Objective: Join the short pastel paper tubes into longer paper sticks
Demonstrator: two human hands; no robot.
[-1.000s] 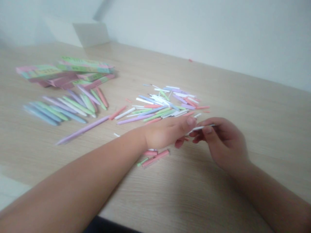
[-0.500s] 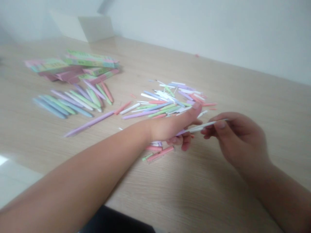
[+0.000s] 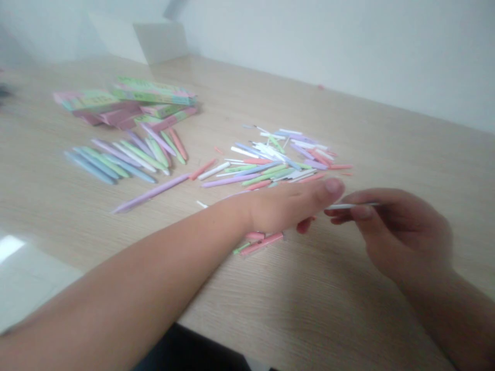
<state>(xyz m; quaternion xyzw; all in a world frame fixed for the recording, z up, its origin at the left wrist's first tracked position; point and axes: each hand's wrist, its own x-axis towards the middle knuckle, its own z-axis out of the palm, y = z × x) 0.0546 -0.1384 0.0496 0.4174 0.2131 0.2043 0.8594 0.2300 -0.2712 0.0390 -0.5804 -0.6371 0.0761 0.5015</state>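
My right hand (image 3: 398, 232) pinches a thin white pen refill (image 3: 343, 206) between thumb and fingers. Its left end points at my left hand (image 3: 296, 203), which is close beside it with the thumb stretched along the top. The left fingers curl underneath, mostly hidden, and whatever they hold is out of sight. Behind my left hand spreads a loose pile of pen parts (image 3: 266, 167), with white, purple, green, blue and coral pieces. Below that hand, a coral pen tube (image 3: 263, 243) lies near a small green piece (image 3: 242, 248).
To the left, pastel pens (image 3: 127, 154) lie in a rough row, with one purple pen (image 3: 152, 193) in front. Pastel cardboard boxes (image 3: 154, 93) are heaped behind them. A white folded board (image 3: 160, 41) stands at the back by the wall (image 3: 328, 46).
The view has shifted slightly. Both hands have moved a little right and stay close together. The purple piece seen in my left fingers is now hidden, and less of the white refill shows.
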